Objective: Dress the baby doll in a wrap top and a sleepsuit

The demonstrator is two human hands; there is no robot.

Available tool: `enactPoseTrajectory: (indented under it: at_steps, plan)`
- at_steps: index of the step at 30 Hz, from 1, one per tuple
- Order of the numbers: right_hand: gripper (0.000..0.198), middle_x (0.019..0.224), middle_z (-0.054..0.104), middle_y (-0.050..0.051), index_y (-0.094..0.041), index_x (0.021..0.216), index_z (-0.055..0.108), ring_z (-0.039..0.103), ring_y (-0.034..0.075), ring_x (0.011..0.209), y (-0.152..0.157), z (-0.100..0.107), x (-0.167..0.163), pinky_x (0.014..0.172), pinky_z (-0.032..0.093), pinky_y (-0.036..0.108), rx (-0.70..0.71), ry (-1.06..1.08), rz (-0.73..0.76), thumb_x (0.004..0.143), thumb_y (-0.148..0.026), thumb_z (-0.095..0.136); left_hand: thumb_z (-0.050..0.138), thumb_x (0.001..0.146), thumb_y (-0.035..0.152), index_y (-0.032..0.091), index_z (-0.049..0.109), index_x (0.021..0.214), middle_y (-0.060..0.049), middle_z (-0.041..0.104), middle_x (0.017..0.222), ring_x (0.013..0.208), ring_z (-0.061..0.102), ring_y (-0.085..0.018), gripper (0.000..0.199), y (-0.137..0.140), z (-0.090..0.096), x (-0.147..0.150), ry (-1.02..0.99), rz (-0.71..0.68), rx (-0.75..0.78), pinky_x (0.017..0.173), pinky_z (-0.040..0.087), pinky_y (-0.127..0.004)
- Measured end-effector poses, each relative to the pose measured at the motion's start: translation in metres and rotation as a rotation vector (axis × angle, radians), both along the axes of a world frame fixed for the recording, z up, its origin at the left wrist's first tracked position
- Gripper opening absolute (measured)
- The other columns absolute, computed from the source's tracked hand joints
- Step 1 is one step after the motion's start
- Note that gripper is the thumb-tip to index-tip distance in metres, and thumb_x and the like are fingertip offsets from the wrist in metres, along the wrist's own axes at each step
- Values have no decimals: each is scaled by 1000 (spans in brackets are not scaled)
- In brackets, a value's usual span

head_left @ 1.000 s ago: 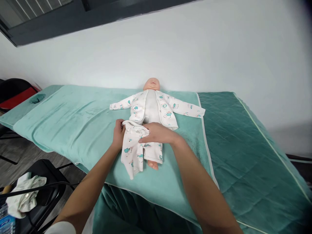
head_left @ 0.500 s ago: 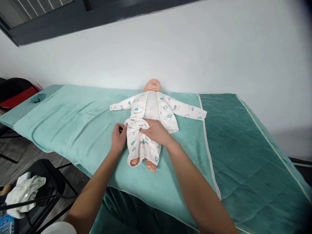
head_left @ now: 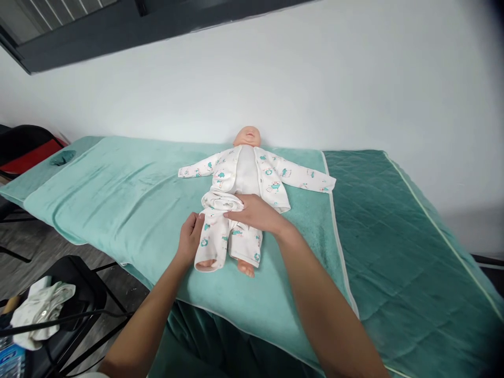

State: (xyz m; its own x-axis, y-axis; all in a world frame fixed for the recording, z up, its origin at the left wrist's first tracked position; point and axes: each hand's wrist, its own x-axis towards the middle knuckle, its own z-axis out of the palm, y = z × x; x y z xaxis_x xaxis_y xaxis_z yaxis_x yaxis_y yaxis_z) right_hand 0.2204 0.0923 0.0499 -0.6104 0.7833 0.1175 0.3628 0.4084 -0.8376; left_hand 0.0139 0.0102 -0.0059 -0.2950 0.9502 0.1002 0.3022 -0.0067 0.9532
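Note:
A baby doll [head_left: 247, 136] lies on its back on a light green blanket [head_left: 137, 184], head toward the wall. It wears an open white printed jacket [head_left: 277, 186] with sleeves spread wide. Matching baby pants [head_left: 214, 239] cover its legs, the waistband bunched around the hips, and a foot [head_left: 246, 268] pokes out of one cuff. My left hand [head_left: 190, 235] is closed on the outer edge of the pants at the left leg. My right hand [head_left: 254, 211] lies across the bunched waist, thumb and fingers gripping the fabric.
A darker green quilted cover [head_left: 394, 226] lies on the right part of the bed. The white wall [head_left: 295, 84] runs along the far side. At lower left a black chair [head_left: 84, 283] holds folded cloth [head_left: 45, 312]. Another chair with red [head_left: 33, 155] stands farther left.
My left hand has moved slightly down along the pants. The left pant leg has shifted outward and the two legs are more apart; that foot is more covered.

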Motion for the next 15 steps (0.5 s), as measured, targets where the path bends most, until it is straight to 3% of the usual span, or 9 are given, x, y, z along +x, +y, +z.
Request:
enactPoseTrajectory:
  at_steps: [6,12,15]
  plan:
    - [32,107,75,1,-24,112,71,68,23,95,-1,5,6,77,50,30,-48,-100,61,80,-30,66,51,93,55,22,38,70,4,40,64,62,37,-13,42,30,-1,0,64,13,68,58,31,-28]
    - [23,106,75,0,-22,103,71,67,21,95,-1,-1,-6,81,50,30,24,39,-62,86,-26,57,52,92,52,22,40,68,3,46,64,64,38,-14,41,37,-4,-1,133,35,61,59,30,-28]
    - [18,99,75,1,-21,97,70,67,20,91,-1,-5,-11,77,49,29,58,56,-154,87,-30,57,55,90,53,22,41,66,4,44,62,63,37,-13,42,38,-4,-3,67,13,37,59,30,-27]
